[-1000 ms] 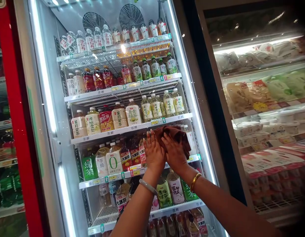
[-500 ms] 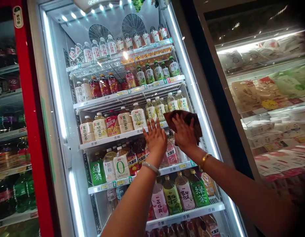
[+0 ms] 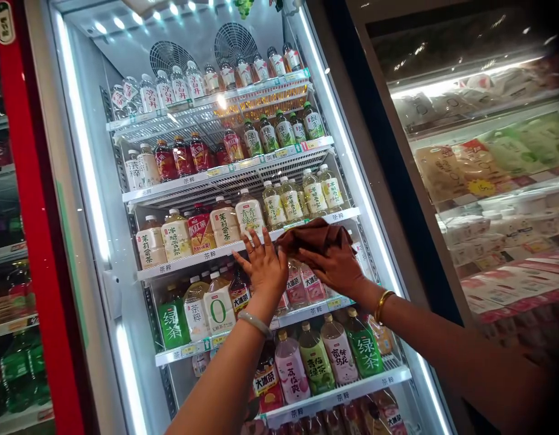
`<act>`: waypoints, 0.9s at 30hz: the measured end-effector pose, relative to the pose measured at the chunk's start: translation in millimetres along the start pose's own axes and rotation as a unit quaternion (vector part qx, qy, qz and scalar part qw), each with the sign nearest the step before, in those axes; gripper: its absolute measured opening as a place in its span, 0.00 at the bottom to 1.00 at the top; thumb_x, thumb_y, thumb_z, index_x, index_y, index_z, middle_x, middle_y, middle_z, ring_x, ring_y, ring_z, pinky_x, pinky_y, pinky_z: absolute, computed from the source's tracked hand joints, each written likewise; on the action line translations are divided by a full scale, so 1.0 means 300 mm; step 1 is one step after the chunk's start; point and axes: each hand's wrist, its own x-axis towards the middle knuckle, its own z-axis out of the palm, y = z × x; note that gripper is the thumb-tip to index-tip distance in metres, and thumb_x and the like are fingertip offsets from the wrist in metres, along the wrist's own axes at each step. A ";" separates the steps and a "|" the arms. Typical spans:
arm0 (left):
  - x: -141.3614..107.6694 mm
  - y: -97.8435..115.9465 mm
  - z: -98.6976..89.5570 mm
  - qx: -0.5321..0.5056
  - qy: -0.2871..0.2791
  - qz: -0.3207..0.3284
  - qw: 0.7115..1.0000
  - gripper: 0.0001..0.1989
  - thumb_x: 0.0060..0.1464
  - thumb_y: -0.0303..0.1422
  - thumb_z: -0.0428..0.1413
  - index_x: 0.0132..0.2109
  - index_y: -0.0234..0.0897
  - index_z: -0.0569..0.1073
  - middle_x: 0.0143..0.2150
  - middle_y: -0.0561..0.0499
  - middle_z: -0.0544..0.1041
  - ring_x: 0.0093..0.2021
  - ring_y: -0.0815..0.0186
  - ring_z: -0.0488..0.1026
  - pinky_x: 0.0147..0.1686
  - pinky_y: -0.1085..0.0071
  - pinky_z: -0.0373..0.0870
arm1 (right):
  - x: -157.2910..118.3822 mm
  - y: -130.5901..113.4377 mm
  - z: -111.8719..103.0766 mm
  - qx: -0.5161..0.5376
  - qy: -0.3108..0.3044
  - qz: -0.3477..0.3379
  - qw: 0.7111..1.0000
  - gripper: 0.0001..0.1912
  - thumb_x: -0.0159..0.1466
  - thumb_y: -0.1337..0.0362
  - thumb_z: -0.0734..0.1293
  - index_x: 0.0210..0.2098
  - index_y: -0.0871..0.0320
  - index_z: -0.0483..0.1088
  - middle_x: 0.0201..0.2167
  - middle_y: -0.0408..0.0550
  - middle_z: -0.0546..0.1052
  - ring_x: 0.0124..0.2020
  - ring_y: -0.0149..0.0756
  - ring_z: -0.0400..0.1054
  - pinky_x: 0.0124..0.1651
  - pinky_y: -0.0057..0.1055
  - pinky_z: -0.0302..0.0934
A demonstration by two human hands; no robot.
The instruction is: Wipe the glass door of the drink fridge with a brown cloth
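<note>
And there's the brown cloth (image 3: 320,234), bunched up in front of the lit drinks cooler (image 3: 114,296) just below its third shelf edge, with the right hand (image 3: 340,270) laid against it, fingers stretched out and close together, a gold bracelet (image 3: 383,307) at the wrist! Right beside it, the left hand (image 3: 264,272) goes palm-forward with fingers spread wide, holding nothing, pale bangle (image 3: 255,323) on show, and whether it touches glass I can't tell. Farther out, upright bottles (image 3: 218,305) line the shelves, and bagged goods (image 3: 436,172) fill the case on the right!
</note>
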 end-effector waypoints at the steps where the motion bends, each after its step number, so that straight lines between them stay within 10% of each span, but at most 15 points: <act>1: 0.025 0.022 0.000 -0.003 0.002 -0.007 1.000 0.34 0.69 0.39 0.44 0.76 0.38 0.45 0.79 0.40 0.35 0.78 0.46 0.29 0.70 0.31 0.25 | 0.022 0.024 -0.008 -0.006 0.013 0.037 0.999 0.29 0.68 0.58 0.67 0.68 0.41 0.65 0.65 0.50 0.71 0.64 0.54 0.64 0.72 0.70 0.31; 5: 0.188 0.063 -0.033 -0.019 0.003 0.022 1.000 0.32 0.69 0.40 0.42 0.76 0.43 0.46 0.80 0.45 0.36 0.79 0.50 0.31 0.71 0.34 0.25 | 0.242 0.055 -0.023 0.005 0.068 0.201 0.977 0.31 0.68 0.57 0.64 0.70 0.44 0.61 0.75 0.48 0.57 0.69 0.59 0.56 0.71 0.73 0.36; 10: 0.319 -0.037 -0.093 -0.018 0.020 0.033 0.999 0.30 0.69 0.37 0.41 0.76 0.50 0.49 0.80 0.54 0.40 0.79 0.57 0.34 0.74 0.41 0.27 | 0.492 -0.094 0.000 0.012 0.033 0.178 0.983 0.32 0.69 0.54 0.62 0.72 0.42 0.56 0.77 0.42 0.51 0.74 0.54 0.47 0.72 0.69 0.37; 15: 0.198 -0.149 -0.102 0.012 -0.014 0.002 1.000 0.31 0.68 0.34 0.42 0.75 0.40 0.53 0.79 0.49 0.41 0.79 0.55 0.36 0.75 0.43 0.29 | 0.365 -0.261 0.050 0.050 -0.008 0.102 0.994 0.30 0.70 0.54 0.60 0.71 0.42 0.57 0.73 0.44 0.60 0.69 0.53 0.55 0.71 0.64 0.42; 20: 0.063 -0.177 -0.070 0.004 -0.017 -0.019 1.000 0.30 0.69 0.36 0.41 0.76 0.44 0.50 0.80 0.49 0.40 0.79 0.55 0.34 0.75 0.43 0.30 | 0.184 -0.219 0.061 -0.005 -0.019 0.059 0.998 0.33 0.70 0.49 0.61 0.72 0.46 0.57 0.62 0.51 0.74 0.69 0.57 0.56 0.73 0.66 0.32; 27: 0.183 -0.161 -0.084 0.002 -0.012 0.006 1.000 0.31 0.70 0.37 0.41 0.76 0.51 0.46 0.80 0.53 0.37 0.79 0.56 0.31 0.73 0.40 0.25 | 0.401 -0.136 0.030 -0.050 0.007 0.127 0.991 0.52 0.65 0.35 0.62 0.74 0.68 0.49 0.77 0.67 0.37 0.77 0.64 0.25 0.73 0.66 0.25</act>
